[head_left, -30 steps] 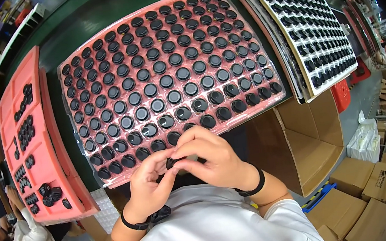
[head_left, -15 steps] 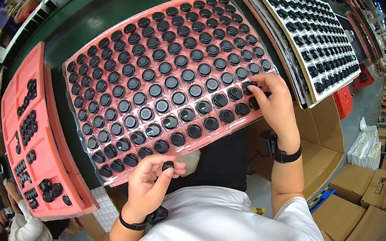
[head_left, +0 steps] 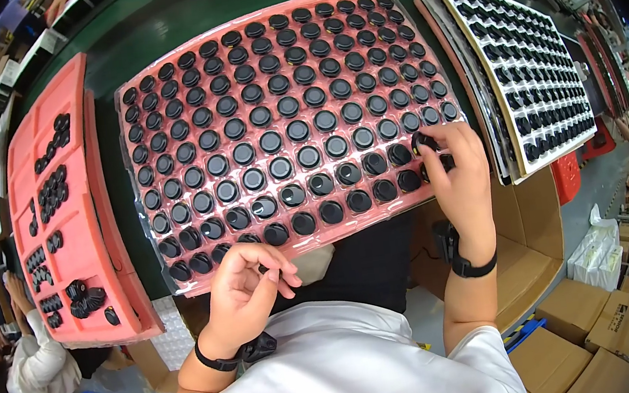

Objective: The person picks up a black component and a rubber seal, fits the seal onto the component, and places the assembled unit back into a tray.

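Here, a person looks down on a large pink tray (head_left: pixel 183 279) filled with rows of round black caps, lying on a dark green surface (head_left: pixel 152 28). The right hand (head_left: pixel 459 171) reaches to the tray's near right corner, fingers curled onto a black cap (head_left: pixel 424 141) there, while the left hand (head_left: pixel 244 295) hangs off the near edge, fingers loosely pinched around something small I cannot make out. A white tray (head_left: pixel 526 68) lies right, cardboard boxes (head_left: pixel 583 336) below.
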